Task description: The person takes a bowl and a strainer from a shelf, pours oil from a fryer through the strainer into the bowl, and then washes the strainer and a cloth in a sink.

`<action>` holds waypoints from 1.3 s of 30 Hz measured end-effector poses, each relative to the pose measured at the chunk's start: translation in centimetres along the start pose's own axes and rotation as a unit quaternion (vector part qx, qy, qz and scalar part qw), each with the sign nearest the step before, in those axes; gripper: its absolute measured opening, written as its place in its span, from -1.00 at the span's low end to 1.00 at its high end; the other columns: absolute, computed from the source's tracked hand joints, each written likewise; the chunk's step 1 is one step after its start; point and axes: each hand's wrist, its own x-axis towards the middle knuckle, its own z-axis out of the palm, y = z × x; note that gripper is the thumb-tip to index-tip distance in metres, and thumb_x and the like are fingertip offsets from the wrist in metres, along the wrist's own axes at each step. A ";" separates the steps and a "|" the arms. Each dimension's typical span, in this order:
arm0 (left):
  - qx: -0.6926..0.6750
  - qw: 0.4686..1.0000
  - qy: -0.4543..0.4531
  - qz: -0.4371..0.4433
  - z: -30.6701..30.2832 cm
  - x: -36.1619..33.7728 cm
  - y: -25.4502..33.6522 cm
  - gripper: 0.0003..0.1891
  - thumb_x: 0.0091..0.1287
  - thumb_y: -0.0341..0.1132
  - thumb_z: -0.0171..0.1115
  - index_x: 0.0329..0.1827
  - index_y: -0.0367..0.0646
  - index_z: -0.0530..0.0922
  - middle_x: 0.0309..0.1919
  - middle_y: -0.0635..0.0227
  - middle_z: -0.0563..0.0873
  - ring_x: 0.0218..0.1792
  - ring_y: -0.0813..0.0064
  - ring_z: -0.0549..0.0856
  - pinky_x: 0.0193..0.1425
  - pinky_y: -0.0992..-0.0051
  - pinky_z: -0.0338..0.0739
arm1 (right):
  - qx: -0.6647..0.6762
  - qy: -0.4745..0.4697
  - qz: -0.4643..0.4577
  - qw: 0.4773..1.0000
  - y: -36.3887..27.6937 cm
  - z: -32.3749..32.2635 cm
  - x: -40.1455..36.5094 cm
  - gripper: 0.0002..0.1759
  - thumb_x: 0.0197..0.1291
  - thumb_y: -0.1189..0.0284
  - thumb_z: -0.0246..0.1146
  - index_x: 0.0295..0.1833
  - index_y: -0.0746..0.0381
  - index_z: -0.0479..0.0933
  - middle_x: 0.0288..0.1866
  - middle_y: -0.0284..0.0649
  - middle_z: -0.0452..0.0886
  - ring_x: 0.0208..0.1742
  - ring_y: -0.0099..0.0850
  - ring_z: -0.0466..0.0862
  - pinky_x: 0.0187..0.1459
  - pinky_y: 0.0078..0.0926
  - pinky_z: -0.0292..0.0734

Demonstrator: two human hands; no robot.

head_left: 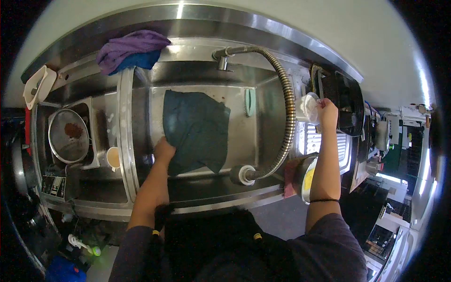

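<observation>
A dark green cloth (pixel 197 131) lies spread over the floor of the steel sink (pixel 246 141). My left hand (pixel 164 150) is closed on the cloth's lower left edge, its fingertips partly hidden. Out to the right, past the sink's rim, my right hand (pixel 327 113) grips a small clear tub (pixel 308 108) with white contents, perhaps powder. Below that hand is a ribbed metal drainboard (pixel 312 139). A pale green brush (pixel 249 102) rests in the sink, to the right of the cloth.
A coiled metal hose (pixel 287 103) arcs over the sink's right side to a spray head (pixel 245 175). Purple and blue cloths (pixel 134 49) hang at the back rim. In the left basin are a strainer (pixel 68 136) and a cup (pixel 113 158). Black trays (pixel 350 103) stand right.
</observation>
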 end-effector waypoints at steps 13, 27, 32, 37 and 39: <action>0.024 0.999 0.002 0.021 0.0 0.1 -0.2 -0.61 0.03 -0.29 0.20 -0.07 -0.27 0.48 -0.12 -0.02 0.61 -0.03 -0.02 0.58 0.09 0.15 0.44 | 0.001 -0.164 -0.058 0.985 0.1 -0.3 -0.4 -0.74 -0.14 0.49 0.33 -0.25 0.36 0.61 -0.37 -0.06 0.66 -0.33 -0.28 0.68 -0.19 -0.43 0.53; -0.017 0.999 0.006 0.040 -0.1 -0.1 0.1 -0.65 0.04 -0.27 0.20 -0.11 -0.23 0.51 -0.14 -0.01 0.62 -0.06 -0.04 0.59 0.05 0.11 0.46 | 0.086 -0.164 0.014 0.983 1.8 0.6 0.4 -0.65 -0.15 0.56 0.38 -0.15 0.36 0.54 -0.44 -0.23 0.58 -0.45 -0.50 0.59 -0.40 -0.57 0.49; 0.005 1.000 -0.009 0.024 0.4 0.3 0.1 -0.64 0.05 -0.28 0.20 -0.08 -0.22 0.50 -0.09 0.02 0.61 -0.01 -0.01 0.57 0.09 0.14 0.45 | 0.156 -0.281 0.121 0.939 0.2 -0.6 -0.2 -0.67 -0.10 0.60 0.36 -0.14 0.36 0.50 -0.45 -0.28 0.53 -0.49 -0.54 0.53 -0.43 -0.58 0.49; -0.004 1.000 -0.013 0.027 1.0 0.9 -0.5 -0.60 0.03 -0.27 0.24 -0.06 -0.24 0.49 -0.08 0.02 0.60 -0.01 0.01 0.57 0.10 0.15 0.45 | 0.316 -0.249 0.080 0.912 0.9 1.2 -0.5 -0.74 -0.05 0.60 0.31 -0.16 0.33 0.53 -0.43 -0.33 0.56 -0.44 -0.54 0.55 -0.36 -0.62 0.49; 0.006 1.000 -0.014 0.014 0.9 0.8 -0.4 -0.59 0.04 -0.25 0.26 -0.06 -0.24 0.49 -0.09 0.02 0.60 -0.01 0.01 0.57 0.09 0.16 0.45 | 0.257 -0.187 0.030 0.948 1.2 1.6 -0.7 -0.75 -0.04 0.57 0.31 -0.16 0.30 0.55 -0.42 -0.33 0.58 -0.42 -0.55 0.56 -0.33 -0.60 0.49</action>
